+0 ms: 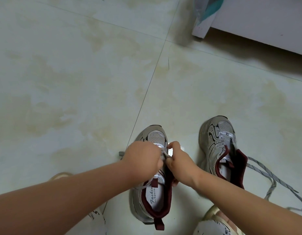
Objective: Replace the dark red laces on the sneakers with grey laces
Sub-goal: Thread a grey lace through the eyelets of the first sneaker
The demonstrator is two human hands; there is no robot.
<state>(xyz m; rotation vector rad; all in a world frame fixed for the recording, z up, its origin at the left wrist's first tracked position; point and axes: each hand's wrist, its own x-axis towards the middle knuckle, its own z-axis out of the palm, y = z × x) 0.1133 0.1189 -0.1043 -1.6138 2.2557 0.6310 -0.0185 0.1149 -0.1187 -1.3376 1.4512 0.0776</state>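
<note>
Pinched between both hands, left hand and right hand, a grey lace is held over the near sneaker at lower centre; another grey lace lies beside the far sneaker at lower right.

Home floor — glossy tiles, white furniture

Head view, steeply downward, near floor, seemingly crouched.

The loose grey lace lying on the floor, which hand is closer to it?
Right. The right hand works at the near sneaker, on the side towards the loose grey lace. The left hand is farther away, on that shoe's other side.
</note>
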